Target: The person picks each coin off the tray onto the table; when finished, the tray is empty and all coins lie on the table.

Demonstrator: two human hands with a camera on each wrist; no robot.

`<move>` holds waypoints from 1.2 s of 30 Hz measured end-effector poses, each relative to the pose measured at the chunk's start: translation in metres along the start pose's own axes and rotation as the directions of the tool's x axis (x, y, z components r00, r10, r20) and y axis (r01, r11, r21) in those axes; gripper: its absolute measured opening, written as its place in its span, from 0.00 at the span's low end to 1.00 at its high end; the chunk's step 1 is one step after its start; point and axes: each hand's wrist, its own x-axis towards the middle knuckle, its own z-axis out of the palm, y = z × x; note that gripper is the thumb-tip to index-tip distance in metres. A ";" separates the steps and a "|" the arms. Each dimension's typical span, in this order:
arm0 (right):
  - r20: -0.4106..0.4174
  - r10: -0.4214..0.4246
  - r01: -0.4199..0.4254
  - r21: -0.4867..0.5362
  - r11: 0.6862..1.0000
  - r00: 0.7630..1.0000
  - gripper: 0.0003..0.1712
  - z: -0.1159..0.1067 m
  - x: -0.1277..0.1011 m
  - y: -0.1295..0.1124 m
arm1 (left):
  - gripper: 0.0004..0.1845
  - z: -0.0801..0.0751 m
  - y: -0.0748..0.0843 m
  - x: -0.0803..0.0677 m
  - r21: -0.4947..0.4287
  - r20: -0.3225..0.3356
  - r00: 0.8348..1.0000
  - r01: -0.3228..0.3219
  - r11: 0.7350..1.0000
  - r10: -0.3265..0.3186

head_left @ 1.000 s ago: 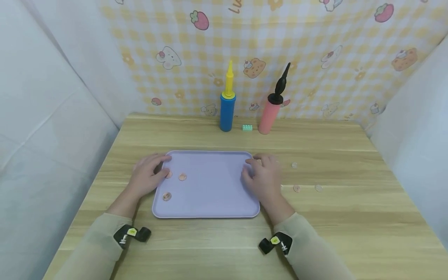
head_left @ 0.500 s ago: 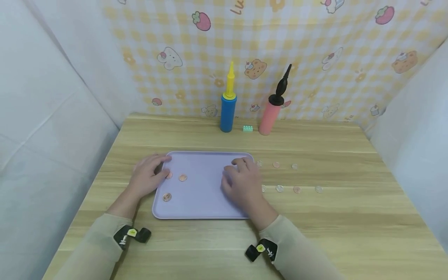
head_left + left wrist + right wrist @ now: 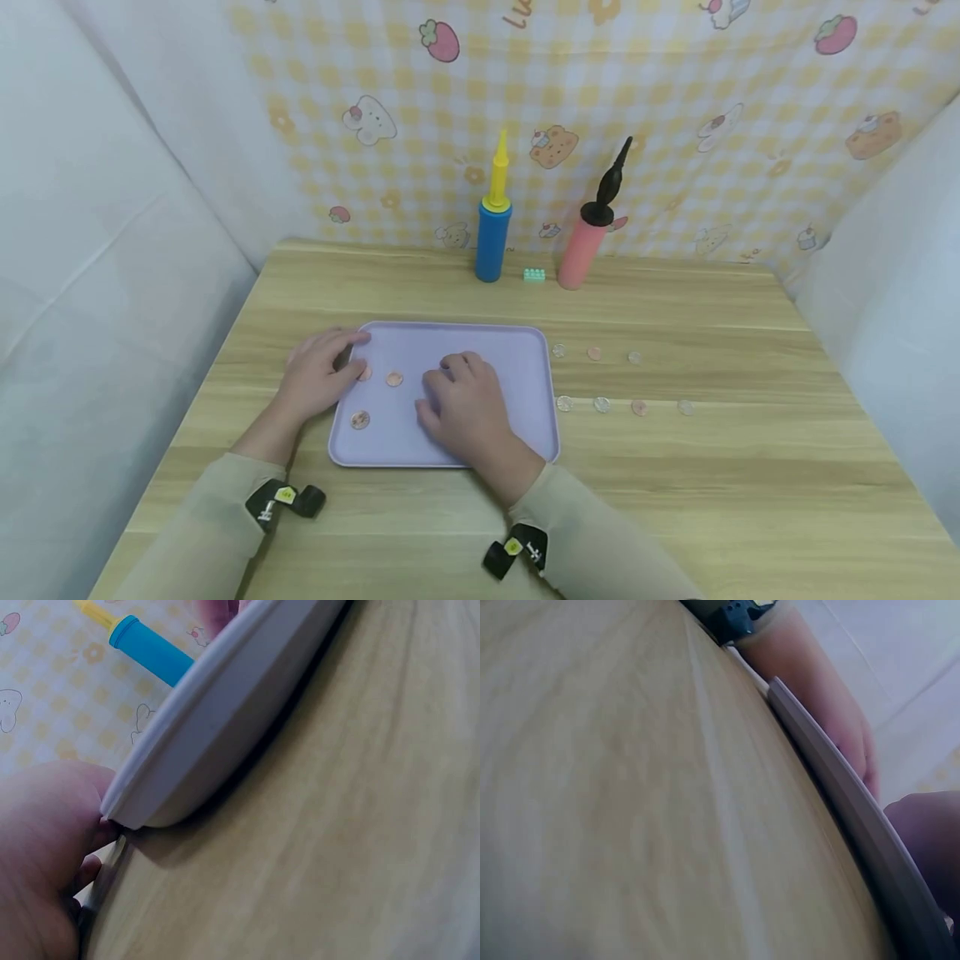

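Observation:
A pale purple tray [image 3: 517, 400] lies on the wooden table. My left hand [image 3: 318, 379] grips its left side, thumb over the rim near a copper-coloured coin [image 3: 365, 374]. In the left wrist view, the left hand [image 3: 52, 847] is at the tray's corner [image 3: 161, 799]. Two more copper-coloured coins, an upper one [image 3: 394, 379] and a lower one [image 3: 360, 420], lie at the tray's left. My right hand [image 3: 468, 412] hovers over the middle of the tray, fingers bent and pointing left; I cannot tell whether it holds anything. Its fingertips' undersides are hidden.
Several coins lie in two rows right of the tray, including a silvery coin [image 3: 602, 404] and a copper-coloured coin [image 3: 639, 407]. At the back stand a blue-and-yellow hand pump [image 3: 492, 242] and a pink-and-black hand pump [image 3: 581, 250], with a small mint toy brick [image 3: 534, 275] between them.
My right hand has moved left from the tray's right rim to over its middle, uncovering coins on the table. My left hand stays at the left rim.

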 end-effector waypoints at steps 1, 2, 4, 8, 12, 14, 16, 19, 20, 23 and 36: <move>0.024 0.008 -0.008 -0.008 1.000 1.000 0.15 0.001 0.002 -0.004 | 0.24 0.000 0.000 0.000 0.000 -0.002 1.000 -0.004 1.000 0.004; 0.050 0.018 -0.018 -0.015 1.000 0.999 0.16 0.003 0.003 -0.008 | 0.24 0.000 0.001 0.001 -0.002 -0.004 1.000 -0.007 1.000 0.007; 0.111 0.044 -0.041 -0.030 0.999 0.993 0.19 0.007 0.006 -0.015 | 0.23 -0.001 0.001 0.001 -0.004 -0.007 1.000 -0.011 1.000 0.011; 0.226 0.095 -0.084 -0.057 0.995 0.969 0.25 0.013 0.011 -0.026 | 0.23 -0.001 -0.001 0.001 -0.002 -0.006 1.000 -0.007 1.000 0.007; 0.309 0.112 -0.092 -0.079 0.993 0.944 0.30 0.017 0.014 -0.033 | 0.23 -0.002 -0.002 0.001 -0.001 -0.002 1.000 -0.006 1.000 0.006; 0.344 0.102 -0.075 -0.091 0.993 0.933 0.31 0.018 0.014 -0.034 | 0.23 -0.002 -0.001 0.001 -0.002 -0.002 1.000 -0.005 1.000 0.005; 0.365 0.088 -0.056 -0.097 0.994 0.927 0.31 0.018 0.013 -0.035 | 0.23 -0.002 -0.001 0.001 -0.004 -0.003 1.000 -0.006 1.000 0.006; 0.373 0.078 -0.044 -0.100 0.994 0.924 0.31 0.018 0.012 -0.034 | 0.23 -0.001 -0.001 0.001 -0.001 -0.004 1.000 -0.008 1.000 0.008; 0.367 0.078 -0.046 -0.094 0.994 0.927 0.30 0.018 0.011 -0.034 | 0.23 -0.001 -0.002 0.001 -0.002 -0.006 1.000 -0.008 1.000 0.008; 0.332 0.073 -0.055 -0.066 0.996 0.941 0.28 0.018 0.010 -0.033 | 0.23 0.000 -0.003 0.001 -0.007 -0.009 1.000 -0.008 1.000 0.008; 0.152 0.188 -0.211 0.150 0.966 0.970 0.12 0.018 0.012 -0.028 | 0.23 0.000 -0.003 0.003 -0.008 -0.008 1.000 -0.019 1.000 0.019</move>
